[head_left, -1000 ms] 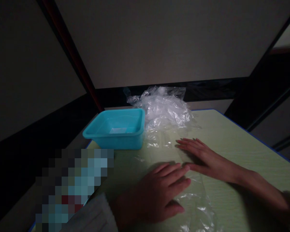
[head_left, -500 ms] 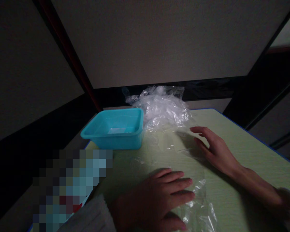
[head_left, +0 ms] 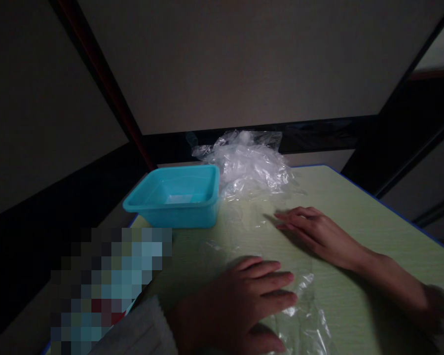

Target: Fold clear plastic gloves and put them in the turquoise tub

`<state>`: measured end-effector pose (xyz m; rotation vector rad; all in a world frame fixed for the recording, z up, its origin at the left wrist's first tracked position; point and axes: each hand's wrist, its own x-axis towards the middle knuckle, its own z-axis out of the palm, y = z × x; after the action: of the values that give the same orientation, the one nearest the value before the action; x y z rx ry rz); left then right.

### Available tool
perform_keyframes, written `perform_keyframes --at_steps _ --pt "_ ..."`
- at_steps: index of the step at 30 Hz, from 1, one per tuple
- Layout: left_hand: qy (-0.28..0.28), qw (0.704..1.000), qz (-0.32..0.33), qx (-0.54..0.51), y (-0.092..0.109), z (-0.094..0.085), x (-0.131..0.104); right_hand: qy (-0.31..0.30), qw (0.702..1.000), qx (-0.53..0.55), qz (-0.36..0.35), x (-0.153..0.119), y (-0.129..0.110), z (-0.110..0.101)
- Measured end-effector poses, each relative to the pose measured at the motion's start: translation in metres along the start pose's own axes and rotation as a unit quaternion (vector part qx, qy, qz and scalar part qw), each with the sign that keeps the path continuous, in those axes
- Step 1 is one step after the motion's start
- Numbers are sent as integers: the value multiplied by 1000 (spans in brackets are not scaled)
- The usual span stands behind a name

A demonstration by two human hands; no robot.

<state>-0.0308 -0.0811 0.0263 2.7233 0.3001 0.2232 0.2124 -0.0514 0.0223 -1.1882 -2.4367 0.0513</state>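
My left hand point(head_left: 244, 303) lies palm down with its fingers spread, resting on a thin, clear plastic bag point(head_left: 305, 315) that is laid flat on the table. My right hand point(head_left: 314, 229) is low over the table at the bag's far part, thumb and fingers stretched forward with a small gap between them. I see nothing held in it. Behind the hands sits a crumpled heap of clear plastic bags point(head_left: 249, 167). The flat bag's far edge is faint and hard to make out.
A turquoise plastic basin point(head_left: 181, 217) stands at the left on the pale green table point(head_left: 358, 217), touching or close to the heap. A wall panel point(head_left: 237, 69) rises behind the table. A pixelated patch hides something at the lower left.
My right hand has moved a little left and nearer to me, and its thumb and fingers have come closer together. My left hand has stayed in place.
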Motion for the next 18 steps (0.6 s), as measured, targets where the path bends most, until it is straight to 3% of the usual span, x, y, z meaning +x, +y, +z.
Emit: perform_keyframes --at_steps 6,11,18 --pt "16 1000 -1 -16 0 0 -1 29 994 -86 57 -2 9 6" --pt "6 1000 4 -11 0 0 0 75 990 -47 108 -2 9 3" --pt "9 1000 1 -19 1 -2 0 -61 994 77 -41 0 -15 8"
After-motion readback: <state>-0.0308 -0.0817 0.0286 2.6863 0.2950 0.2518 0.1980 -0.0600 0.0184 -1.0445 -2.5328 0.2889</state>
